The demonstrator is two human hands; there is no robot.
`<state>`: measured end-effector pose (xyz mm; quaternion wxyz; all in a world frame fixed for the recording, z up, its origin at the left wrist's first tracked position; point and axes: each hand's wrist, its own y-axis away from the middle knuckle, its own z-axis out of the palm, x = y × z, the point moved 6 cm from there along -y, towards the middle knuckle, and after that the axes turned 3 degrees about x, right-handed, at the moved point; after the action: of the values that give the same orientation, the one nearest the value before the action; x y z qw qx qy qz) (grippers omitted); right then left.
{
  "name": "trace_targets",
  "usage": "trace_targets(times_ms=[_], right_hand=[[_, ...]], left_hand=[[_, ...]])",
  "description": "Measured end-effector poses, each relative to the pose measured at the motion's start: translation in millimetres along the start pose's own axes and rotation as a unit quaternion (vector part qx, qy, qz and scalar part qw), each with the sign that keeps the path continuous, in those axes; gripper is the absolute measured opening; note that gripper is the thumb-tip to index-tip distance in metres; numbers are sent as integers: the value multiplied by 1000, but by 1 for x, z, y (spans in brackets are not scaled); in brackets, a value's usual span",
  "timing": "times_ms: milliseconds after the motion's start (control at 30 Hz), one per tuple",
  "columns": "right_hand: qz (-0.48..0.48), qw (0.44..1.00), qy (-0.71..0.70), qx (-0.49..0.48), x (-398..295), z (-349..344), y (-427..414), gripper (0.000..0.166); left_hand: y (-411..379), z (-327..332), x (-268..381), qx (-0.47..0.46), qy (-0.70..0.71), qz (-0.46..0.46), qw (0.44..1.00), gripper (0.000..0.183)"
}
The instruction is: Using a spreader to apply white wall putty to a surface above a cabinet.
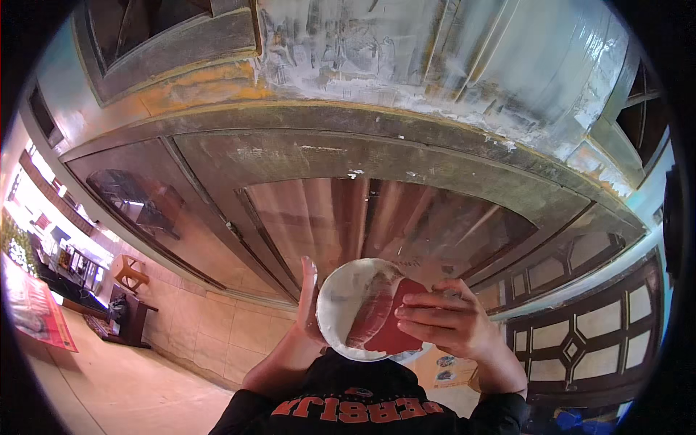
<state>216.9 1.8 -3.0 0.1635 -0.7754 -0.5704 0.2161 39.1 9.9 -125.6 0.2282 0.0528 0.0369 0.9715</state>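
My left hand (311, 307) supports a round tub (333, 304) from its left side, thumb up along the outside. White paste coats the tub's rim, and a pale, streaked interior faces me. In my right hand (443, 315) is a red flat spreader (389, 334), pinched between fingers and thumb. Its blade reaches into the tub's opening and covers part of the inside. White residue marks my left thumb tip. The underside of the tub and most of my left fingers are hidden.
Ahead is a wood-framed glazed panel (348, 147) with curtains (326, 217) behind its glass. Above it, a wall (348, 65) has patchy white filler. A plastic stool (129, 273) and a low wooden table (128, 318) stand left; a dark lattice door (582, 337) stands right.
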Motion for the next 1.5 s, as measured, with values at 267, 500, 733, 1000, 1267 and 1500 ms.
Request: trace_targets(times_ms=[267,500,733,1000,1267,1500], right_hand=[[-6,999,-11,45,-3,1,-6,30],[-15,1000,-6,13,-3,7,6,31],[-31,999,-3,-19,-1,13,-4,39],[100,981,-140,95,29,0,4,32],[330,892,-280,131,63,-6,3,21],[349,831,-391,188,63,-4,-9,19]], left_hand=[[-3,-11,-4,-57,84,-51,994,120],[-3,-15,4,54,-107,-1,993,119],[-4,-2,2,-71,103,-65,990,118],[-11,-13,1,53,-168,-15,984,122],[-17,-17,2,-78,66,-68,992,113],[-13,1,10,-133,101,-66,984,108]])
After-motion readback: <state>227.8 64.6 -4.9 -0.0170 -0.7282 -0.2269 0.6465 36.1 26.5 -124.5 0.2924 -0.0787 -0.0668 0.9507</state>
